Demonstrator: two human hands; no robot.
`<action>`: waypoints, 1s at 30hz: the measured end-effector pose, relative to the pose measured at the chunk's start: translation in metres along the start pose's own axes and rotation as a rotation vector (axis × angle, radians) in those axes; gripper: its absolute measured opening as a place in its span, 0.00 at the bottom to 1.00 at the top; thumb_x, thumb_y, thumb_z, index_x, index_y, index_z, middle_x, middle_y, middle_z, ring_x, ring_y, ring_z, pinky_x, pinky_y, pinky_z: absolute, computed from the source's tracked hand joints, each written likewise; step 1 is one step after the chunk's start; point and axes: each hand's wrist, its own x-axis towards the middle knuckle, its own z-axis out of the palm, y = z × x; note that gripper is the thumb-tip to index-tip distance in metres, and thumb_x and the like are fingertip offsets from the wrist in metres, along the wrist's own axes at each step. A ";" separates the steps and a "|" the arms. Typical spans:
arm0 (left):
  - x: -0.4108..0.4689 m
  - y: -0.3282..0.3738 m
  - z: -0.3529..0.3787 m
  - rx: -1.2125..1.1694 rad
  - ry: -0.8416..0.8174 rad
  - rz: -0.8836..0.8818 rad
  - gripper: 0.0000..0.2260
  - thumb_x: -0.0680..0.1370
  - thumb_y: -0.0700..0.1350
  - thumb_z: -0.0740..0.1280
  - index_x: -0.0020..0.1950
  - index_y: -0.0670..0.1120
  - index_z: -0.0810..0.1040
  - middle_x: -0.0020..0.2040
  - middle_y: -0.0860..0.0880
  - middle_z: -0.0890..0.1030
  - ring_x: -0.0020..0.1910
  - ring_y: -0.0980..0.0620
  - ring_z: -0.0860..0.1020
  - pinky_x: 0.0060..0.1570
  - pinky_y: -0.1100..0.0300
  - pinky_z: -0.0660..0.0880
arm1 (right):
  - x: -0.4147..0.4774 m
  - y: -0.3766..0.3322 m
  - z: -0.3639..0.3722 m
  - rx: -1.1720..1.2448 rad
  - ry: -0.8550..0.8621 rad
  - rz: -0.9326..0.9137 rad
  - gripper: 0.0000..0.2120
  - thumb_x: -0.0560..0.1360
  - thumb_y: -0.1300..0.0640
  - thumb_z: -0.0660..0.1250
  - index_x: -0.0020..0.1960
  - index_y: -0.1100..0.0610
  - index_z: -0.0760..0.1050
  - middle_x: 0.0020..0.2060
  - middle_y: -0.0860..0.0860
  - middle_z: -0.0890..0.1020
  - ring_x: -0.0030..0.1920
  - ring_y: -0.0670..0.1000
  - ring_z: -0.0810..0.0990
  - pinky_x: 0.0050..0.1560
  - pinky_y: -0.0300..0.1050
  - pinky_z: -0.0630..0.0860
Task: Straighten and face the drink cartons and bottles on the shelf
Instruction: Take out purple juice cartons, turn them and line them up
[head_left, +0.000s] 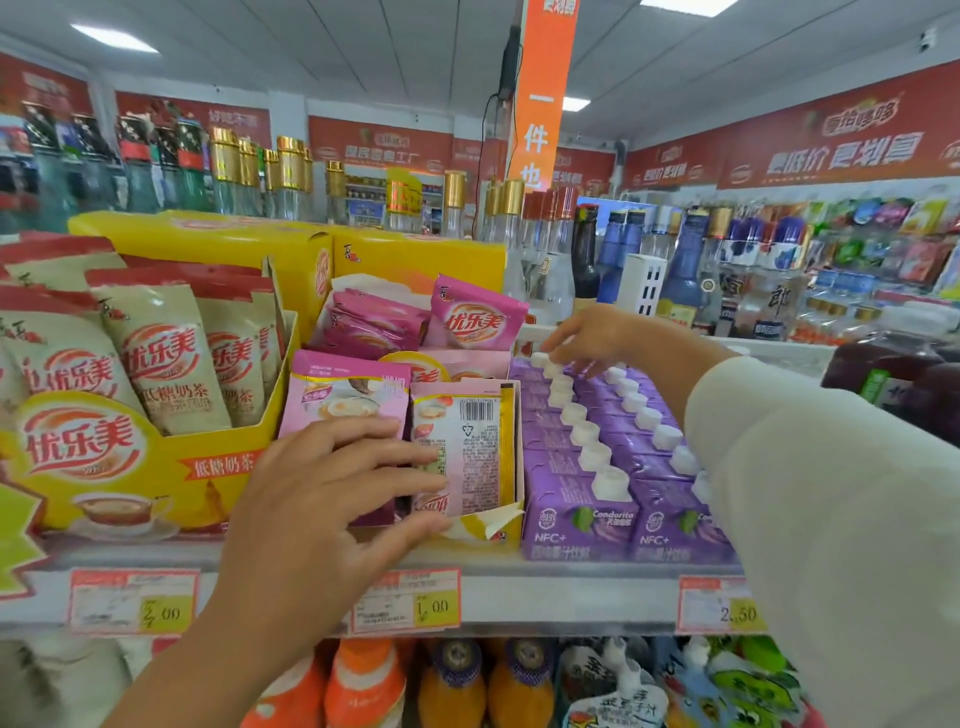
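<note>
Purple cartons (576, 519) sit in two rows running front to back on shelf (545, 592), just right of left hand (322, 499). Right hand (587, 338) is nearer: fingertips down on far-end caps (540, 358), grip not discernible. Left hand lies flat, fingers straight, on pink sachets (467, 452)

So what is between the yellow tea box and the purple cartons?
A box of pink sachets stands there, with the left hand resting on its front; the head view shows it.
</note>
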 end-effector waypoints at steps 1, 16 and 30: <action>0.000 0.000 0.000 0.001 0.004 0.004 0.15 0.73 0.66 0.61 0.49 0.62 0.84 0.53 0.67 0.80 0.60 0.62 0.72 0.58 0.61 0.63 | 0.002 0.001 -0.001 0.039 0.020 -0.001 0.11 0.78 0.61 0.68 0.59 0.55 0.80 0.50 0.55 0.80 0.40 0.50 0.79 0.38 0.38 0.77; -0.002 -0.001 0.002 -0.029 -0.012 -0.035 0.14 0.73 0.66 0.62 0.48 0.64 0.83 0.53 0.70 0.79 0.61 0.63 0.72 0.57 0.54 0.67 | 0.026 0.009 0.020 -0.039 0.061 -0.038 0.16 0.77 0.53 0.68 0.64 0.54 0.78 0.63 0.52 0.78 0.55 0.50 0.73 0.59 0.43 0.67; -0.002 -0.001 0.002 -0.040 -0.031 -0.055 0.15 0.73 0.68 0.61 0.49 0.64 0.83 0.53 0.71 0.79 0.61 0.64 0.71 0.58 0.58 0.65 | 0.013 -0.003 0.024 0.035 0.197 -0.105 0.11 0.79 0.58 0.65 0.61 0.55 0.77 0.54 0.56 0.78 0.50 0.54 0.77 0.46 0.42 0.70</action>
